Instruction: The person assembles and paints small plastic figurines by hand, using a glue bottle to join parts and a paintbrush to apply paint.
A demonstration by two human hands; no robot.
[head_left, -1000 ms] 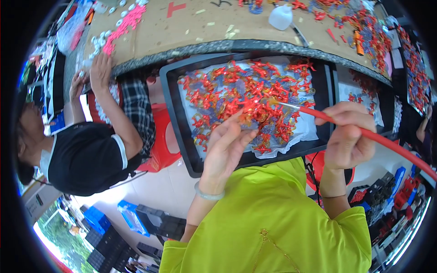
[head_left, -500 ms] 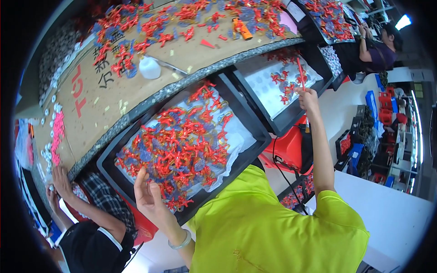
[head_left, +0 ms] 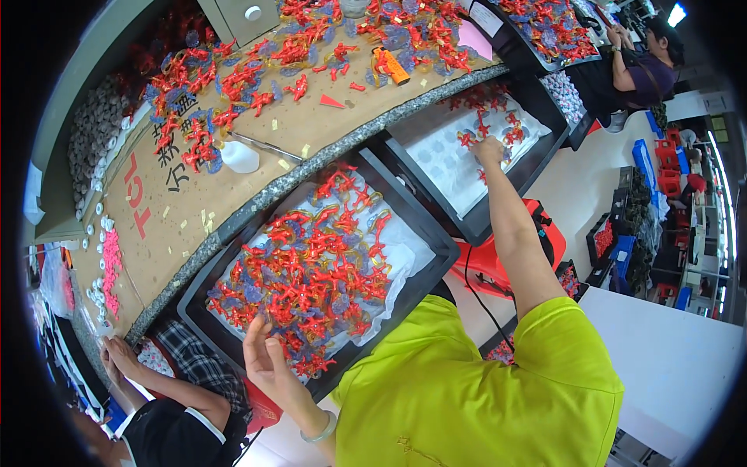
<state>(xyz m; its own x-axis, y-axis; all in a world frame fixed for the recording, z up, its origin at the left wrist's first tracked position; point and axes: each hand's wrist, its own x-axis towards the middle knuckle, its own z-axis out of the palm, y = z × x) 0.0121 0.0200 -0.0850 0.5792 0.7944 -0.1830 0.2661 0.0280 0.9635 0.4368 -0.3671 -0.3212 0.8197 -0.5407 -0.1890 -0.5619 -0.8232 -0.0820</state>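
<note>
My left hand [head_left: 274,372] hovers at the near left edge of a black tray [head_left: 408,315], its fingers loosely bent and apart, with nothing visible in them. Small red figurines [head_left: 311,265] with clear yellow and purple parts heap up on white paper in that tray. Farther right, my right hand [head_left: 490,151] reaches into a second black tray [head_left: 424,167], fingers closed beside a few more red figurines [head_left: 513,131]. What those fingers hold is hidden; the thin red-handled brush seen earlier cannot be made out.
A stone-edged workbench [head_left: 268,198] carries more red figurines, a white bottle [head_left: 240,157], tweezers [head_left: 268,146] and an orange lighter [head_left: 391,65]. At left, another person's hands [head_left: 120,358] work at its edge. Beside me stands a red stool [head_left: 486,268]; another person [head_left: 650,74] sits far right.
My right hand has moved left and down onto the figurines in the far tray, and the upright brush is no longer visible. My left hand has shifted slightly down and right.
</note>
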